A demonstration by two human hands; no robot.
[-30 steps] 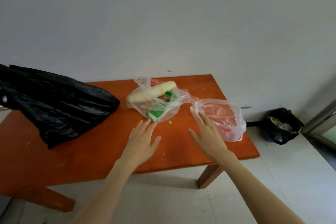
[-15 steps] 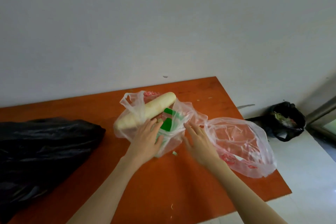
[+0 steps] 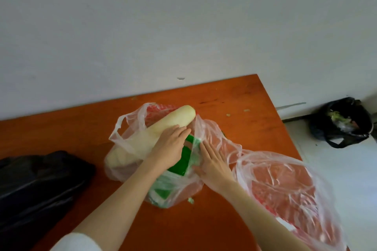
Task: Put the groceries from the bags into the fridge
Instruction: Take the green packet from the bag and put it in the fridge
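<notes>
Fingers of both left hand [image 3: 169,149] and right hand [image 3: 212,161] lie straight, touching the clear bag [image 3: 130,140].

In front of me a plain pale wall [image 3: 183,26] fills the upper half of the view, with one small dark mark [image 3: 180,78] just above the orange-brown wooden desk [image 3: 234,96] pushed against it. To my right the floor [image 3: 346,169] is light tile, and a black-lined bin [image 3: 342,122] of scraps sits by the wall. The daylight is soft and even.
</notes>
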